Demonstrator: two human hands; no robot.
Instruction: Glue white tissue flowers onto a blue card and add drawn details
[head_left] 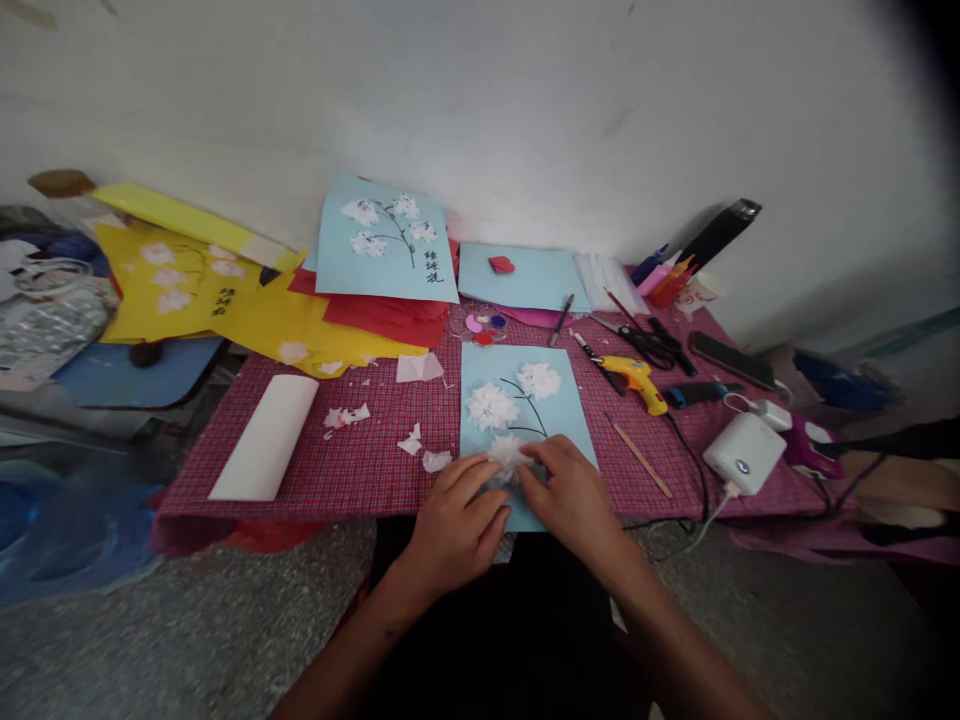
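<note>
A light blue sheet of paper lies at the table's front edge, with black drawn stems on it. Two fluffy white paper flowers sit at the upper stems. Below them is a third white paper flower, between my two hands. From its left side my left hand grips its edge with bent fingers. The thumb and forefinger of my right hand pinch its right edge. My hands partly hide the lower part of the sheet.
White paper scraps and a rolled white sheet lie left. A yellow glue gun, scissors, wooden stick and white power adapter with cables are right. A finished flower picture leans against the wall behind.
</note>
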